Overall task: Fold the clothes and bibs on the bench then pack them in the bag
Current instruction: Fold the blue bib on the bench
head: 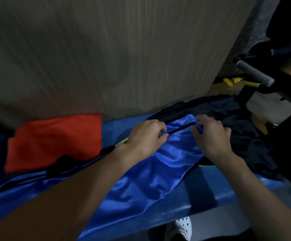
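Both pinching blue bib (150,180) far edge: left hand (146,136), right hand (210,134); red cloth (54,141) apart.

Bare left hand (146,136) on a bare left forearm (75,186), bare right hand (210,136) on a bare right forearm (252,185), both uncovered to the view's lower edge. Lower down, one white shoe (183,226), rounded top dotted with small dark holes.
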`<state>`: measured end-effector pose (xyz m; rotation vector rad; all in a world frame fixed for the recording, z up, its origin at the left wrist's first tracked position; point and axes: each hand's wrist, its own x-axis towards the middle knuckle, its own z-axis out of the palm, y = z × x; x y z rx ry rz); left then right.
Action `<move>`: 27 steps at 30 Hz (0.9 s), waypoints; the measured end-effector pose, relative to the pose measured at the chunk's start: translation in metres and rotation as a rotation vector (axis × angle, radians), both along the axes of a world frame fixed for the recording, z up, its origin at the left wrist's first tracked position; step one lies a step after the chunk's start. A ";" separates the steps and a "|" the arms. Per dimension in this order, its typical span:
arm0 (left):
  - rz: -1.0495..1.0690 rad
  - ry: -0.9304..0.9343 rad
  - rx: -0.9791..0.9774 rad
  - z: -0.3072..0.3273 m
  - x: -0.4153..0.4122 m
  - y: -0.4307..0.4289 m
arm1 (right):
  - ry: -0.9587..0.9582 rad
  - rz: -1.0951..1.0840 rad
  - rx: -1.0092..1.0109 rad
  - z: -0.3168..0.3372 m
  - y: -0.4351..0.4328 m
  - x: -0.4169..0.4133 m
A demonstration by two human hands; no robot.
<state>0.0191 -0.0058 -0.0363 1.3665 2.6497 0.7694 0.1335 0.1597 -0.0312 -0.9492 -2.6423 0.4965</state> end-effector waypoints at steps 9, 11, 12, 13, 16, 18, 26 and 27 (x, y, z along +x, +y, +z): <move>-0.032 -0.079 0.039 0.000 -0.012 0.046 | 0.291 0.136 -0.032 -0.004 0.020 -0.008; -0.037 -0.098 0.089 0.005 -0.014 0.053 | 0.451 0.175 -0.142 -0.003 0.023 -0.011; -0.033 -0.112 0.101 0.006 -0.015 0.056 | 0.493 0.180 -0.195 -0.003 0.025 -0.013; -0.025 -0.128 0.103 0.008 -0.017 0.058 | 0.506 0.184 -0.233 -0.001 0.026 -0.014; 0.008 -0.190 0.104 0.008 -0.026 0.062 | 0.393 0.238 -0.250 -0.004 0.029 -0.008; 0.018 -0.222 0.113 0.007 -0.029 0.062 | 0.261 0.242 -0.221 -0.006 0.033 0.001; -0.033 -0.216 0.066 0.012 -0.026 0.077 | 0.210 0.204 -0.169 -0.006 0.038 0.015; -0.026 -0.210 0.072 0.015 -0.026 0.080 | 0.249 0.195 -0.185 -0.005 0.038 0.014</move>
